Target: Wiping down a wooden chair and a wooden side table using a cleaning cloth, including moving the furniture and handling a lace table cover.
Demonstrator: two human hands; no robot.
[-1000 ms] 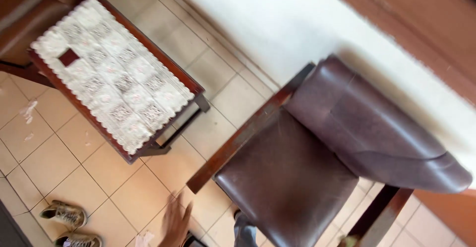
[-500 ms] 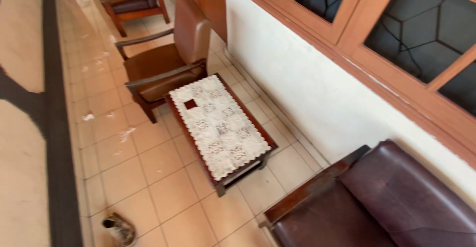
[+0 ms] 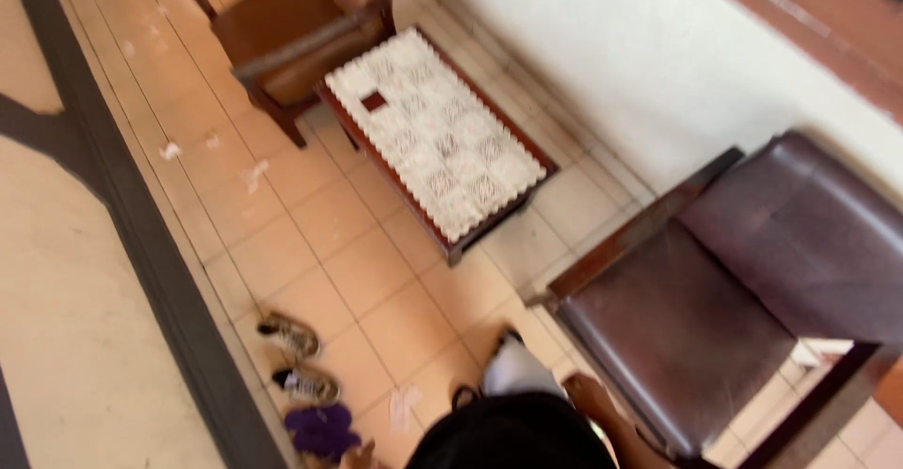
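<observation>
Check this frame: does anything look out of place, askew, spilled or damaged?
Pale scraps lie scattered on the tiled floor beside the low table. A pair of shoes sits loose by the dark border, something purple beside them. The lace cloth lies flat. Neither hand shows clearly.

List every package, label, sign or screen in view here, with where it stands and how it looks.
None in view. Only a low wooden table with a white lace cover, dark brown padded armchairs, worn shoes and scraps of paper litter on the tiled floor.
</observation>
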